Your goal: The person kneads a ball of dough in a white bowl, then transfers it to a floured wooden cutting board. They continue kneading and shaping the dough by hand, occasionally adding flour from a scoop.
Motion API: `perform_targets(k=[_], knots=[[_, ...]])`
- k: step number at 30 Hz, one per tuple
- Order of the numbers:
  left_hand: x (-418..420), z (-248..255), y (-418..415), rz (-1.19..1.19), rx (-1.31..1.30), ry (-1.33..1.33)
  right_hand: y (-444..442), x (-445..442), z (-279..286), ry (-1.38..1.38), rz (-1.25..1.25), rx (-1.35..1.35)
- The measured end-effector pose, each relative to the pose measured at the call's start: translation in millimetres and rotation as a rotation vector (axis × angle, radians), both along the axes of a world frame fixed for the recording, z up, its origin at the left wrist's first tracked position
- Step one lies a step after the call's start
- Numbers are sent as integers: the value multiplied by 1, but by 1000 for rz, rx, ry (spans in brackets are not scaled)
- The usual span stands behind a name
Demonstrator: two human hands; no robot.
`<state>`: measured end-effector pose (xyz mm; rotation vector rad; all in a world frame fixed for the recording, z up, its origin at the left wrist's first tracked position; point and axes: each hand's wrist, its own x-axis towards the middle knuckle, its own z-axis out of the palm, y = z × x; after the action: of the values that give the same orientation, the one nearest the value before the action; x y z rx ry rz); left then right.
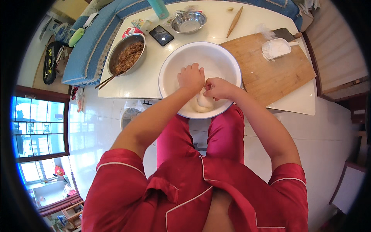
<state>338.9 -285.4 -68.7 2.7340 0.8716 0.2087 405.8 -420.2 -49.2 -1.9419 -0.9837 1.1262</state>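
Note:
A large white enamel basin (200, 52) with a blue rim sits at the table's near edge, above my knees. Pale dough (204, 103) lies low inside it. My left hand (191, 76) is over the dough's upper end with fingers bent; whether it grips any dough is hidden. Just to its right, my right hand (218, 88) pinches the upper part of the dough between thumb and fingers. The two hands nearly touch.
On the white table (139, 87) stand a steel bowl of brown filling (129, 56) with chopsticks, a phone (161, 35), an empty steel bowl (189, 22) and a teal bottle (158, 9). Rightward lie a wooden board (275, 75), a flour scoop (276, 48), a cleaver (284, 34) and a rolling pin (235, 21).

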Motion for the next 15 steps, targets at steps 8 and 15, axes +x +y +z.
perform_targets(k=[8, 15], knots=[[-4, -26, 0, -212, 0, 77, -8, -21, -2, -3, -112, -76], [16, -24, 24, -478, -41, 55, 7, -12, -3, -87, -105, -223]])
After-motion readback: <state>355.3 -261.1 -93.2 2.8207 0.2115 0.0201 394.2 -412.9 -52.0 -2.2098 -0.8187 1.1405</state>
